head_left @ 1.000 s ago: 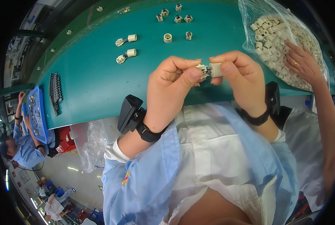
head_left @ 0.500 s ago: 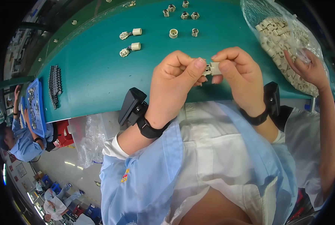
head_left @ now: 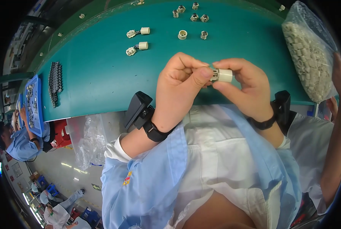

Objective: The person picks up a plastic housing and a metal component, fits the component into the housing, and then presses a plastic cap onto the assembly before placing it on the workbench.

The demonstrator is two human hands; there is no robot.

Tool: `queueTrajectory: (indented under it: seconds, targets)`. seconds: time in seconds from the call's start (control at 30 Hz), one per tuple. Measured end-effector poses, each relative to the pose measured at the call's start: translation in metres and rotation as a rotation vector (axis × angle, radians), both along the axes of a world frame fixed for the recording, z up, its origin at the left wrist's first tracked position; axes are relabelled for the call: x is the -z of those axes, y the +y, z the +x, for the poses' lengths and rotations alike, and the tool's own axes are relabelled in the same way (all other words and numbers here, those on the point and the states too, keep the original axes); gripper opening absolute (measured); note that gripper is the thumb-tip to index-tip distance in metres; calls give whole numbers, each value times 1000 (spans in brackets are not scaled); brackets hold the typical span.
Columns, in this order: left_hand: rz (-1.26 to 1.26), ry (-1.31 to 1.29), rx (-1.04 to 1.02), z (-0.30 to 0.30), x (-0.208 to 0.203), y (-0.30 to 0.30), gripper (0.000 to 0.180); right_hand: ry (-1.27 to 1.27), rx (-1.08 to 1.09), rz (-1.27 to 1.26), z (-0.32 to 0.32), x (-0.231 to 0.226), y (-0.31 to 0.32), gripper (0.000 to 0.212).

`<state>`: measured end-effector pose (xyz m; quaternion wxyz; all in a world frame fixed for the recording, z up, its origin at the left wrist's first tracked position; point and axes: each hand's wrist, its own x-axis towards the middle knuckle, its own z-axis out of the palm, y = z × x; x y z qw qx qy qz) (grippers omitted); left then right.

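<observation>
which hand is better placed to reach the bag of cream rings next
Likely the right hand: it is nearer the bag, and its fingers look opened around the part, while the left hand pinches it.

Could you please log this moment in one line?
left hand: pinching fitting; right hand: at its cream cap; green table: loose parts

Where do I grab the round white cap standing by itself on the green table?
Probably pinch the cap by its round outer wall, coming down from above: it stands open end up, and a small part sits apart on its right.
</observation>
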<state>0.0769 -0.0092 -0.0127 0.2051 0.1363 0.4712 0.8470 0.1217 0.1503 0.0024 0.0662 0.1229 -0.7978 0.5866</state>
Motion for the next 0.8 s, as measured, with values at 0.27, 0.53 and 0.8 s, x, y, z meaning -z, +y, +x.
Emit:
queueTrajectory:
  seconds: [0.27, 0.53, 0.8]
  targets:
    - [91, 9, 0, -3, 4, -3, 15, 112, -30, 109, -8, -3, -2, 29]
    - [26, 50, 73, -11, 3, -4, 14, 235, 99, 160, -20, -3, -2, 22]
    - [-163, 226, -90, -21, 18, -18, 10, 194, 330, 405, -115, -32, 87, 18]
